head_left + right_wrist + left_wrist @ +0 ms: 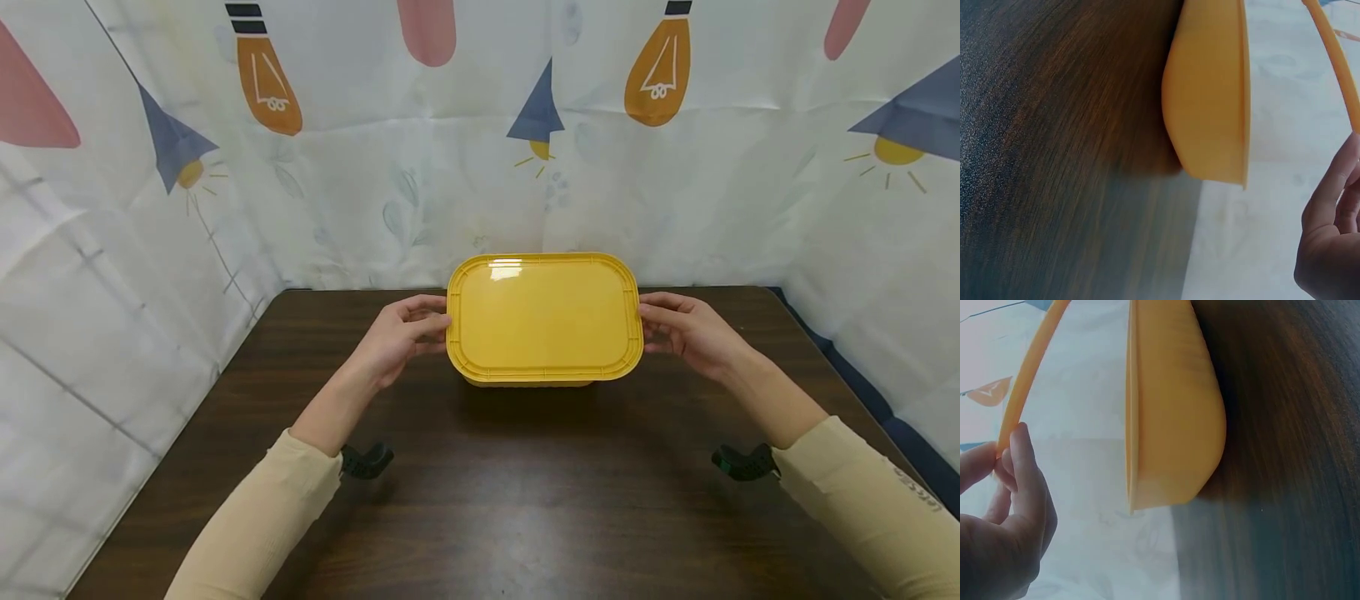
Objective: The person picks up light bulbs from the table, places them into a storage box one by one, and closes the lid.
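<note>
A yellow rectangular lid (543,317) with rounded corners is held level above a yellow box (1175,406). Both wrist views show a gap between the lid's edge and the box's rim. My left hand (405,333) pinches the lid's left end between thumb and fingers. At the opposite end, my right hand (686,333) pinches the lid's edge in the same way. The box (1207,94) stands on the table; in the head view the lid hides nearly all of it, and its inside cannot be seen.
The dark brown wooden table (525,492) runs back to a white printed curtain (337,192), which hangs close behind the box. More curtain hangs at the left and right sides. Each wrist carries a black strap-on device, the left one (366,461) and the right one (742,462).
</note>
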Demonstrator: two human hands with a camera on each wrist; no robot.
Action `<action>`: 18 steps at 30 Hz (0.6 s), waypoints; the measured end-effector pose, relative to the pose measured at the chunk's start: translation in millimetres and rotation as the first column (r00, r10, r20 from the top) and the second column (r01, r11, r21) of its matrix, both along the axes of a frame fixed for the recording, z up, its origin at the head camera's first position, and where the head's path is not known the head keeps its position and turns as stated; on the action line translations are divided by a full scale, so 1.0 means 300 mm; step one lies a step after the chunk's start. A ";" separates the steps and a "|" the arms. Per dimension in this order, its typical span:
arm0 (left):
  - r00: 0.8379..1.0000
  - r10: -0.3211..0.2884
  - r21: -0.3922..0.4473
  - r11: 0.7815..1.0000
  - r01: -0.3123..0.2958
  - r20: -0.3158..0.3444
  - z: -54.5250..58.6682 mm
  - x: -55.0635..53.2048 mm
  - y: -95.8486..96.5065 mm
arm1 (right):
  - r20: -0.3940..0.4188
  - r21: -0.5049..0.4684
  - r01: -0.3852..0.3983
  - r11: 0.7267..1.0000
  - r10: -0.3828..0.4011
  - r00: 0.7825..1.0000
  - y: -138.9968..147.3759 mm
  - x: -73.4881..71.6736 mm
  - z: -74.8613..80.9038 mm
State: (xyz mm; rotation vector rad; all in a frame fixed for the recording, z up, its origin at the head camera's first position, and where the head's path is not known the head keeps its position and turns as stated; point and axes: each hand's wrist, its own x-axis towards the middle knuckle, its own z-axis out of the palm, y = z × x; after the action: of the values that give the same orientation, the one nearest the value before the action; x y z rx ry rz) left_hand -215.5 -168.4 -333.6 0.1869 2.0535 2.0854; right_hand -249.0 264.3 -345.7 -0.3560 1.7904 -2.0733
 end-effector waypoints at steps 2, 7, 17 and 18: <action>1.000 0.005 -0.006 1.000 -0.006 -0.010 0.004 0.001 0.001 | 0.002 -0.011 -0.006 1.000 0.006 1.000 0.000 0.000 0.004; 0.999 0.025 -0.024 0.999 -0.026 -0.028 0.010 0.004 0.007 | 0.002 -0.035 -0.016 0.999 0.016 1.000 0.000 0.001 0.012; 0.998 0.046 -0.046 0.998 -0.048 -0.039 0.017 0.000 0.013 | 0.005 -0.048 -0.004 0.999 0.004 1.000 -0.004 0.003 0.016; 0.998 0.041 -0.051 0.998 -0.043 -0.041 0.017 0.000 0.014 | 0.004 -0.043 0.000 0.999 0.000 1.000 -0.005 0.004 0.017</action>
State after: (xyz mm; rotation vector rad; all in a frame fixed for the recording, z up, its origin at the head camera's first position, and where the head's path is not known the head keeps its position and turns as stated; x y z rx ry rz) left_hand -215.6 -164.3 -328.4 0.1802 2.1501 2.0668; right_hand -247.9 262.7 -340.8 -0.3635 1.7453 -2.1141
